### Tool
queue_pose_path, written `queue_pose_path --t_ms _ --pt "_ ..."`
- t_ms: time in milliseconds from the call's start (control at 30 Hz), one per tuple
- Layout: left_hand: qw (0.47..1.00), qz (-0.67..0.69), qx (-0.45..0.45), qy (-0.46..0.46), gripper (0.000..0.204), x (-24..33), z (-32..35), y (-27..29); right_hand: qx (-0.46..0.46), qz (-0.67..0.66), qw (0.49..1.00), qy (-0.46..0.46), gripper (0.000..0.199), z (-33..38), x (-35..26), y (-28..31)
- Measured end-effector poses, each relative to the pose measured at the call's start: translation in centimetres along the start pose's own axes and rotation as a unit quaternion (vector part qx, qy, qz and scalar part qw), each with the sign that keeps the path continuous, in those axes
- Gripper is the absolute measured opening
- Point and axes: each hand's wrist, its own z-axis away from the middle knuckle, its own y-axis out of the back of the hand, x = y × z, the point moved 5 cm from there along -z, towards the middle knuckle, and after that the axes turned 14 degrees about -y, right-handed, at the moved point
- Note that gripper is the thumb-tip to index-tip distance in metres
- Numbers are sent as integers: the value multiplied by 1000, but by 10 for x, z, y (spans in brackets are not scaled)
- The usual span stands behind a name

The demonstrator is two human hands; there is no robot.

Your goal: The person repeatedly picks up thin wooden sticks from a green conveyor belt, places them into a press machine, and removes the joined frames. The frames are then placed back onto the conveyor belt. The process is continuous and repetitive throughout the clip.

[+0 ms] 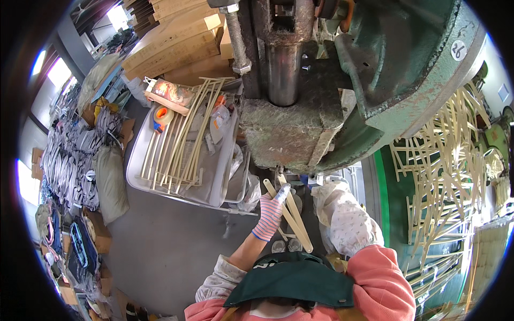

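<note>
Left hand (269, 216): its fingers, in a pink-and-blue striped glove, are clamping pale, flat, narrow strips (297, 222).
Strips: they are slanting from just below the grimy dark metal press block (294, 136) down-right toward the body, converging at the near end.
Nearer hand: left.
Right hand: a white, printed sleeve (353, 227) is obscuring it (finger state: cannot tell).

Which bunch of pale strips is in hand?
The small bunch in the striped-gloved left hand; the larger bunch lies on the white tray, the heap at far right.
</note>
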Motion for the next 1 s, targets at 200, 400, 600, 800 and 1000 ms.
queue_pose_path --t_ms 200,400,600,800,1000 --pt "999 10 -23 31 13 0 0 -1 13 22 1000 -9 25 -4 -1 9" --pt "998 -55 -21 22 22 14 5 -6 30 47 998 -15 29 -3 8 15" --pt "992 -110 -57 -11 24 21 4 -2 45 74 996 -22 33 -8 15 18" --pt "983 -168 -65 -31 30 11 1 15 78 122 989 -21 37 -3 7 30" --pt "967 -217 -70 -110 18 13 -3 47 122 114 964 208 41 27 -96 36"
